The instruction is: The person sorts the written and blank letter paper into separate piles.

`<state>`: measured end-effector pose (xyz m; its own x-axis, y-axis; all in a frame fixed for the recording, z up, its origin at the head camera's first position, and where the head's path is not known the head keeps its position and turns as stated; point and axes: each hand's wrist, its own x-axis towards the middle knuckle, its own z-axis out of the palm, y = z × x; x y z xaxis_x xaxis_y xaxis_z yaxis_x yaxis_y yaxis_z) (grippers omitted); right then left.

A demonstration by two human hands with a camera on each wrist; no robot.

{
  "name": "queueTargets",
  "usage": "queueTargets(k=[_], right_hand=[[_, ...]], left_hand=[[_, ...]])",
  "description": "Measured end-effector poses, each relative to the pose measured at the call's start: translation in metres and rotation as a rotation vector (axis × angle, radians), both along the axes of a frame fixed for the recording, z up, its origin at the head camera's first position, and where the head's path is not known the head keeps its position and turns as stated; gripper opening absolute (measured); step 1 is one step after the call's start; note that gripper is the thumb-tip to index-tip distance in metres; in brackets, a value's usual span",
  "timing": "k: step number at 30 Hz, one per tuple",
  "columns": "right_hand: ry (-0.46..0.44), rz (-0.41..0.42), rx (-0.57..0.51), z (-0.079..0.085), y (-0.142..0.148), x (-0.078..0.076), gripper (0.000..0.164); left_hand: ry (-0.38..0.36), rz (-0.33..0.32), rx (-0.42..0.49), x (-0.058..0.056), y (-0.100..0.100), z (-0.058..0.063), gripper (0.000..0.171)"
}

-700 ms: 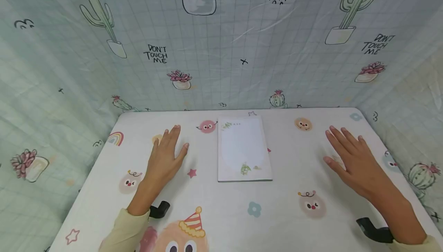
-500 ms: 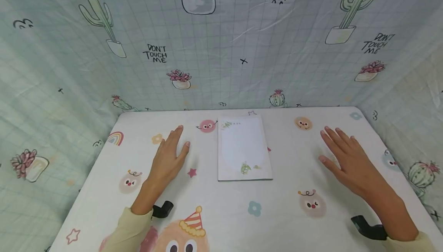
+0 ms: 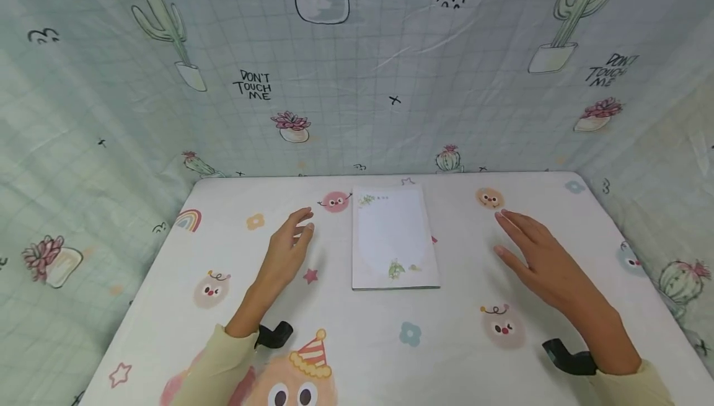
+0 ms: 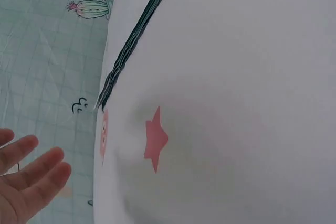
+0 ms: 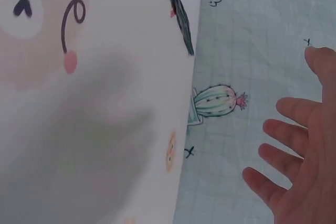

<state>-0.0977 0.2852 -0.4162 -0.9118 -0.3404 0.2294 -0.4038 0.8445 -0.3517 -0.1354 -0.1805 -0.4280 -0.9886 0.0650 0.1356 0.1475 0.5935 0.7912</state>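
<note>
A flat white pad [image 3: 390,238] with small green leaf prints lies at the middle of the table, its long sides running front to back. Both wrist views catch its layered dark green edge [image 4: 134,45]. To its left, my left hand [image 3: 284,254] hovers over the table with loosely bent fingers and holds nothing. On the other side my right hand [image 3: 543,263] hangs above the table, fingers extended and thumb apart, also holding nothing. Space shows between each hand and the pad.
The white table [image 3: 357,356] bears printed cartoon faces, stars and flowers. A pale green cactus-print cloth [image 3: 357,71] hangs behind it and along both sides. Each wrist wears a black mount [image 3: 569,356] below a pale yellow sleeve [image 3: 223,362].
Both hands have moved inward toward the pad, the right one farther. The left fingers have bent more. The pad stays where it was.
</note>
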Motion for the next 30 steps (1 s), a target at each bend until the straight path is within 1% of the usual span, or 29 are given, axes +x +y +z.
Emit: queueTargets(k=[4,8,11,15,19,23,27,30], right_hand=[[-0.057,-0.005,-0.001,0.001,-0.010,-0.004,0.066],[-0.119,-0.020,-0.008,0.001,-0.021,-0.006,0.062],[-0.146,-0.030,-0.013,0.001,-0.028,-0.008,0.062],[-0.144,-0.027,-0.020,0.001,-0.036,-0.013,0.061],[-0.134,-0.017,-0.018,0.000,-0.042,-0.018,0.059],[-0.152,-0.037,-0.013,-0.004,-0.048,-0.021,0.058],[-0.175,-0.059,-0.038,-0.009,-0.053,-0.025,0.053],[-0.200,-0.059,-0.092,-0.013,-0.056,-0.030,0.048]], left_hand=[[-0.052,-0.001,0.092,-0.003,0.007,-0.002,0.040],[-0.079,-0.025,0.146,-0.004,0.015,-0.002,0.038],[-0.084,-0.031,0.160,-0.004,0.019,-0.001,0.037],[-0.083,-0.025,0.168,-0.006,0.022,-0.002,0.036],[-0.088,-0.031,0.184,-0.010,0.023,-0.006,0.036],[-0.094,-0.036,0.205,-0.014,0.024,-0.012,0.039],[-0.092,-0.049,0.235,-0.018,0.026,-0.017,0.040],[-0.093,-0.051,0.247,-0.021,0.029,-0.020,0.040]])
